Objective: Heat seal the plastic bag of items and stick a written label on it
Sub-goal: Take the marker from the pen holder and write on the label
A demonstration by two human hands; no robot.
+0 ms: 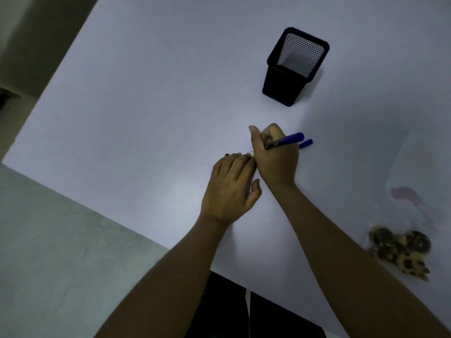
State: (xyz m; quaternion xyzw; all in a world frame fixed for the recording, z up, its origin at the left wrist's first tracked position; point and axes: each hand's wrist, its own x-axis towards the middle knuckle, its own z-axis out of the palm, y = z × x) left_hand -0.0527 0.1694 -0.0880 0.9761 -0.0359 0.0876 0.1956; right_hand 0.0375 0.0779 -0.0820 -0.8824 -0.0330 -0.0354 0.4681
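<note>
While one blue marker pen [284, 141] is sitting clenched in the right hand [277, 157], its tip hidden, the left hand [229, 186] is lying flat with fingers nearly straight, pressing a small pale label [251, 154] that is barely peeking out, well in from the white table's [146, 93] edges. One blue pen cap [305, 144] is lying just beyond the right hand. One clear plastic bag of brown spotted items [400, 250] is resting blurred by the right edge. One black mesh pen holder [295, 67] is standing upright toward the far side.

Office desk, white table [151, 98], mesh pen holder [292, 69]
</note>
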